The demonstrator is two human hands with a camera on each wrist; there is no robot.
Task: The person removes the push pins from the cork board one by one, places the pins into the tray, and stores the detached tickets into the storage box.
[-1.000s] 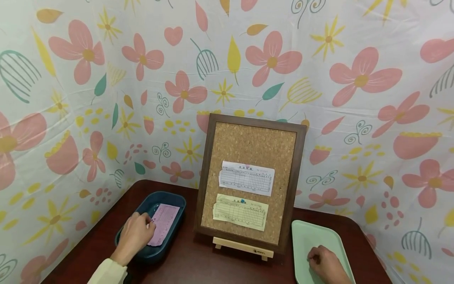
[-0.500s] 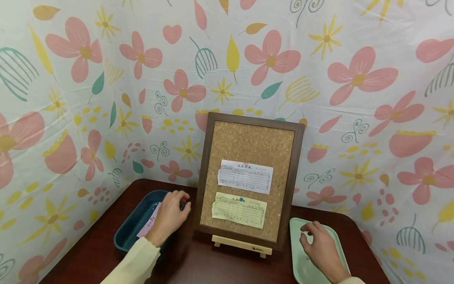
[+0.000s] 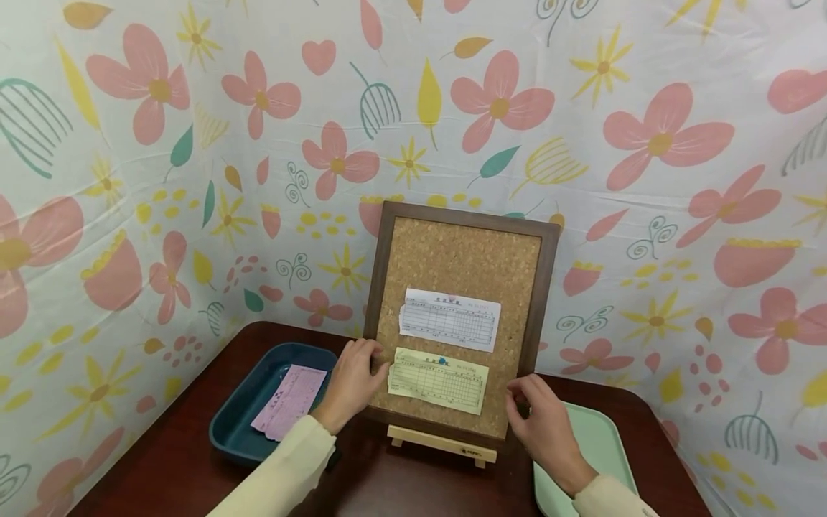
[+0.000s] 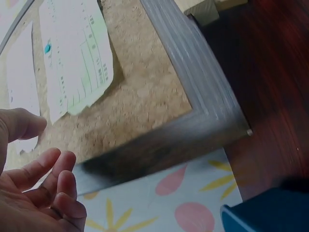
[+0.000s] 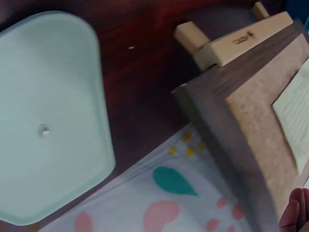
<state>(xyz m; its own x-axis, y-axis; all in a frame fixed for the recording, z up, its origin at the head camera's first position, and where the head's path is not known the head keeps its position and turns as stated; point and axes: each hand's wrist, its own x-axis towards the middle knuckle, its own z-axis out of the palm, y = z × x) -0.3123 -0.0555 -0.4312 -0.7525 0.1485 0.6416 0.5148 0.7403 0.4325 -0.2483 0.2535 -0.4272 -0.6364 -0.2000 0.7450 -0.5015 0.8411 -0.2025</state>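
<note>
A cork board (image 3: pixel 465 258) in a brown wooden frame leans on a small wooden easel (image 3: pixel 442 444). On it hang a white printed slip (image 3: pixel 449 319) and, below, a yellow-green slip (image 3: pixel 439 380) with a blue pin (image 3: pixel 442 360). My left hand (image 3: pixel 351 380) is at the board's left edge, thumb and fingers apart with nothing visible between them; whether it touches the frame I cannot tell. At the lower right edge is my right hand (image 3: pixel 545 427), loosely bent, with no held thing showing. The right wrist view catches only its fingertips (image 5: pixel 295 210).
A pink slip (image 3: pixel 289 402) lies in the dark blue tray (image 3: pixel 222 431) on the left. Right of the board is a pale green tray (image 3: pixel 597 431) with one small clear pin (image 5: pixel 44 130). Flowered cloth (image 3: pixel 413 108) hangs behind the dark red table (image 3: pixel 161 459).
My left hand has moved right from over the pink slip in the blue tray to the board. My right hand has risen leftward from the green tray to the board's right edge.
</note>
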